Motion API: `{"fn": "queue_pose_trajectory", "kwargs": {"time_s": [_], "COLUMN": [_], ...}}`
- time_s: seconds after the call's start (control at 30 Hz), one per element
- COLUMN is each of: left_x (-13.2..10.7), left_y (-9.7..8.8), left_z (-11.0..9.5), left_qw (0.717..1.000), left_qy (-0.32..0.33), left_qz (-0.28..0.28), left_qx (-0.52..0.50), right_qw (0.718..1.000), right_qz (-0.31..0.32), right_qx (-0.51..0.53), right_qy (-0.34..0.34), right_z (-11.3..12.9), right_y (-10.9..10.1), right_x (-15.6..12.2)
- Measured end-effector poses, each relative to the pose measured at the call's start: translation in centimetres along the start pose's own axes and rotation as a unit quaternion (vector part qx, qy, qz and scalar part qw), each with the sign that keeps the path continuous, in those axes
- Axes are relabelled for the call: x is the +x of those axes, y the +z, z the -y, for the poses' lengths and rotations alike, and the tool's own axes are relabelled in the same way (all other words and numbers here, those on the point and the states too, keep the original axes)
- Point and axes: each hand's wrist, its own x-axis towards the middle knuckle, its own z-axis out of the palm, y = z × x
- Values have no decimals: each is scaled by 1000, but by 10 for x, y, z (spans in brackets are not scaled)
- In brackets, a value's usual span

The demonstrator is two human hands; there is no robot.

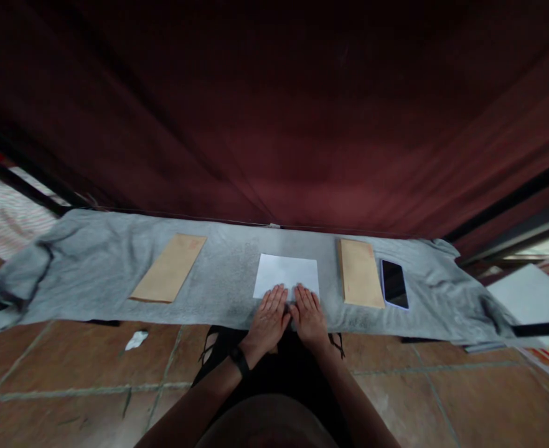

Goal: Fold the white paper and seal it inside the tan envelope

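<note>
— Hands?
— Left hand: flat, palm down, fingers straight and close together, pressed on the near edge of the paper. Right hand: likewise flat and spread on the same edge, just beside the left, thumbs almost touching. Nothing gripped in either.
— On the wrists?
— Watch, dark band, left wrist only.
— Paper, condition and place?
— White, rectangular. Lies flat at the middle of the cloth, near edge under the fingers, far part bare.
— To either side?
— Left envelope: brown, flat, slightly slanted, well apart from the paper. Right envelope: brown, near the paper on its right, long side running away from the body; one piece or a stack, cannot tell. Phone: dark screen up, just beside the right envelope, on its outer side.
— Underneath?
— Cloth: grey, wrinkled at both ends, spread across the full width of the view.
— Further out?
— Curtain: dark red, hangs behind the cloth's far edge. Floor: brown tiles, below the near edge. Scrap: small, white, crumpled, on the tiles at left. Board: pale, flat, beyond the cloth's right end.
</note>
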Motion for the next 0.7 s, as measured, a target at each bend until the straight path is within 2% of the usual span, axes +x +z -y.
{"fn": "queue_pose_trajectory", "kwargs": {"time_s": [0.3,0.43,0.5,0.6,0.7], "left_x": [-22,-23,-12,15,48], "left_y": [-9,-15,-16,-12,-2], "left_z": [28,30,25,17,14], "left_qw": [1000,999,998,999,999], "left_qy": [-29,-51,-52,-31,-25], "left_qz": [4,-3,-19,-33,-11], "left_qx": [10,11,1,-20,-30], "right_qw": [999,999,999,998,998], "right_qz": [-22,-17,-23,-24,-7], "right_qx": [-28,-20,-3,26,53], "right_qy": [9,27,39,48,43], "right_z": [-27,-34,-33,-26,-17], "right_y": [-11,-12,-13,-14,-9], "right_x": [-28,-32,-25,-1,31]}}
